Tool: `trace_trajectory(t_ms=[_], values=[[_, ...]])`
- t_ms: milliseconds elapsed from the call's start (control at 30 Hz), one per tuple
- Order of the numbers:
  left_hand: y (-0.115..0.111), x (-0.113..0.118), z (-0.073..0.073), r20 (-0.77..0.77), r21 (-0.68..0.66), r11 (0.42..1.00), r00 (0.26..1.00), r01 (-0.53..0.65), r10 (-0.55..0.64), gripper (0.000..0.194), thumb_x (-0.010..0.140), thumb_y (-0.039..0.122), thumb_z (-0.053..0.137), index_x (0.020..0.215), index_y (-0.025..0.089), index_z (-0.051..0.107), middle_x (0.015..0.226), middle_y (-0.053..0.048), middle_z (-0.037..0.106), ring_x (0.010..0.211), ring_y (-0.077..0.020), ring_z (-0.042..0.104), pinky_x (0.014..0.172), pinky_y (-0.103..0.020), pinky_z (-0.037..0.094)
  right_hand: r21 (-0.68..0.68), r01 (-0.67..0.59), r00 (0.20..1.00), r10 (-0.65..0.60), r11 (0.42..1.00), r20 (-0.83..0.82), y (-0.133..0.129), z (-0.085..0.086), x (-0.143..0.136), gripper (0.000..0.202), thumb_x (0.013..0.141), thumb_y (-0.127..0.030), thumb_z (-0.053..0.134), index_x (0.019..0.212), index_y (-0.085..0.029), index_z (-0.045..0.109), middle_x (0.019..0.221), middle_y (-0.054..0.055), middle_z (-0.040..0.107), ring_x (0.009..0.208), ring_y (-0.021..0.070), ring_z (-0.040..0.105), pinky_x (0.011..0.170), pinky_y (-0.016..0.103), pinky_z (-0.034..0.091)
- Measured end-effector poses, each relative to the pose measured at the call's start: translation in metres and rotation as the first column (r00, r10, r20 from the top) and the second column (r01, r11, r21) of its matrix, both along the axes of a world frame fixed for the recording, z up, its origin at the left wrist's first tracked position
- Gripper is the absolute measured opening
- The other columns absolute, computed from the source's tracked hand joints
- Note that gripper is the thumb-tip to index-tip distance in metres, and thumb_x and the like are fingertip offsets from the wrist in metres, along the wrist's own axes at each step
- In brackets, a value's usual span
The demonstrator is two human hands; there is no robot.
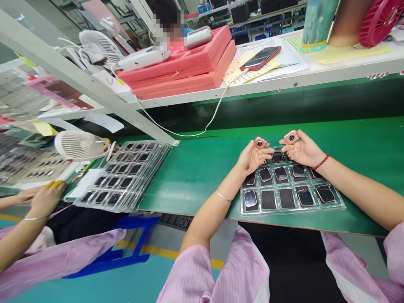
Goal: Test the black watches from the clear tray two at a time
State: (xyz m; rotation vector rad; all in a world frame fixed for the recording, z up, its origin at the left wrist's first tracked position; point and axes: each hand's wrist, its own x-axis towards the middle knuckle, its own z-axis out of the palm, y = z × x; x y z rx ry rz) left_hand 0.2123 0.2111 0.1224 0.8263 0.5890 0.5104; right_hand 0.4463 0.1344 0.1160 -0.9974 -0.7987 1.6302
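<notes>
Both hands are raised over the back rows of a clear plastic tray (274,205). My left hand (252,157) grips a rose-gold watch case (260,143) between thumb and fingers, its round sensor side showing. A similar watch case (291,137), also sensor side out, is pinched in my right hand (301,149), which wears a red bead bracelet. Several dark-screened watch cases lie in the tray's compartments. In the front row, two neighbouring compartments hold only dark pads (268,200). The hands partly hide the back row.
Stacked trays of watch cases (126,181) stand left on the green table (189,168), near a white fan (80,145). A co-worker's hands (47,195) are at far left. Above, a shelf (195,97) carries red foam (179,69) and a phone (261,58); a white cable (217,110) hangs down.
</notes>
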Motion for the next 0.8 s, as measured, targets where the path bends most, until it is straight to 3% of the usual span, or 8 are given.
trace_trajectory(t_ms=[167,233,300,400,533,600,700,800], values=[[-0.005,0.002,-0.001,0.022,0.055,0.998,1.0,-0.013,0.012,0.054,0.094,0.061,0.047,0.112,0.012,0.063,0.097,-0.016,0.075,0.065,-0.0152,0.068,0.052,-0.022,0.045,0.068,-0.024,1.0,0.024,0.997,0.009,-0.005,0.004,-0.007,0.064,0.086,-0.077,0.055,0.107,-0.018,0.065,0.095,0.013,0.077,0.065,0.0205,0.071,0.054,0.03,0.058],[-0.007,0.004,-0.004,0.044,0.15,0.987,0.998,-0.055,0.049,0.048,0.087,0.052,0.064,0.118,0.015,0.058,0.099,-0.012,0.074,0.067,-0.0131,0.068,0.055,-0.021,0.046,0.138,-0.01,0.998,0.002,0.99,0.057,-0.007,0.004,-0.01,0.052,0.08,-0.062,0.074,0.11,-0.021,0.06,0.102,0.01,0.077,0.069,0.018,0.072,0.056,0.027,0.058],[-0.01,0.005,-0.009,0.045,0.274,0.957,0.995,-0.093,0.084,0.06,0.076,0.037,0.077,0.127,0.019,0.051,0.104,-0.009,0.073,0.07,-0.0121,0.067,0.058,-0.02,0.045,0.217,0.027,0.989,-0.058,0.976,0.135,-0.007,0.002,-0.013,0.053,0.074,-0.044,0.084,0.113,-0.024,0.054,0.106,0.007,0.075,0.07,0.0158,0.071,0.059,0.026,0.059],[-0.013,0.008,-0.018,-0.006,0.44,0.895,0.996,-0.078,0.089,0.075,0.067,0.023,0.078,0.135,0.021,0.044,0.113,-0.009,0.069,0.077,-0.014,0.069,0.062,-0.023,0.047,0.303,0.045,0.961,-0.124,0.952,0.247,-0.007,-0.001,-0.019,0.06,0.072,-0.031,0.085,0.119,-0.024,0.049,0.107,0.005,0.073,0.075,0.0156,0.07,0.065,0.029,0.06],[-0.017,0.011,-0.021,-0.048,0.57,0.821,0.995,-0.04,0.082,0.065,0.07,0.019,0.073,0.131,0.02,0.049,0.12,-0.01,0.066,0.092,-0.0173,0.069,0.084,-0.03,0.053,0.346,0.024,0.927,-0.15,0.938,0.344,-0.01,-0.001,-0.025,0.055,0.07,-0.026,0.083,0.116,-0.022,0.053,0.107,0.006,0.071,0.083,0.0176,0.069,0.07,0.031,0.061],[-0.019,0.011,-0.02,-0.045,0.619,0.784,0.995,-0.045,0.093,0.06,0.072,0.021,0.073,0.128,0.019,0.051,0.118,-0.01,0.067,0.096,-0.0179,0.068,0.09,-0.032,0.053,0.362,0.037,0.913,-0.179,0.931,0.367,-0.011,0.001,-0.027,0.048,0.071,-0.024,0.081,0.111,-0.022,0.055,0.102,0.005,0.072,0.076,0.016,0.068,0.065,0.029,0.06],[-0.02,0.01,-0.019,-0.069,0.651,0.758,0.993,-0.027,0.094,0.052,0.079,0.024,0.068,0.129,0.019,0.052,0.111,-0.008,0.069,0.086,-0.0156,0.069,0.088,-0.033,0.055,0.379,0.046,0.894,-0.207,0.924,0.398,-0.013,0.003,-0.029,0.035,0.074,-0.022,0.076,0.103,-0.021,0.057,0.088,0.002,0.071,0.057,0.0113,0.06,0.053,0.026,0.056],[-0.019,0.009,-0.02,-0.085,0.65,0.76,0.99,-0.029,0.11,0.054,0.08,0.02,0.063,0.132,0.019,0.051,0.111,-0.008,0.07,0.08,-0.0139,0.069,0.085,-0.032,0.056,0.382,0.036,0.893,-0.202,0.923,0.403,-0.014,0.005,-0.03,0.032,0.072,-0.021,0.075,0.1,-0.021,0.059,0.086,0.001,0.071,0.057,0.0114,0.061,0.053,0.025,0.056]])
